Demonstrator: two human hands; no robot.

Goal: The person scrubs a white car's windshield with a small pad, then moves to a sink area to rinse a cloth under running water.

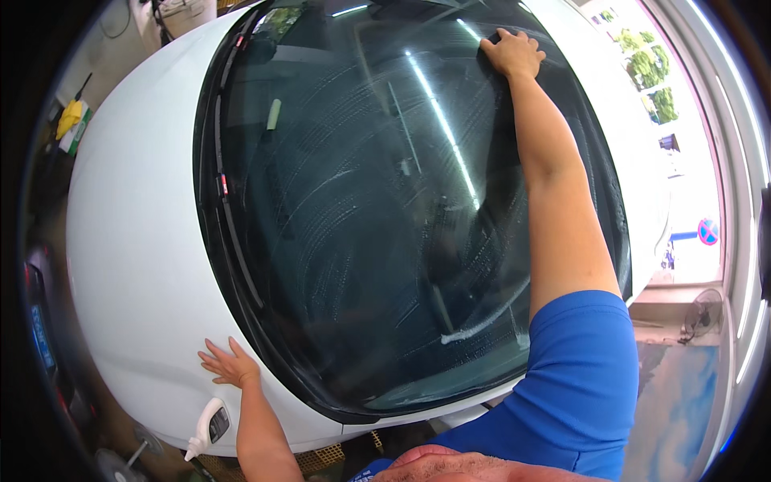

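Observation:
A car windshield fills the middle of the view, marked with curved, whitish streaks and smears. My right hand reaches to its far upper part, fingers curled around a dark pad pressed to the glass; most of the pad is hidden beneath the hand. On the white hood, near the windshield's lower corner, my left hand rests flat with its fingers spread and holds nothing. Beside the left forearm is a white squeeze bottle with a dark label, its nozzle pointing to the lower left.
Black wiper arms run along the windshield's base. A yellow cloth lies beyond the hood, at far left. Another vehicle stands at the left edge. A fan is at right, near a large window opening.

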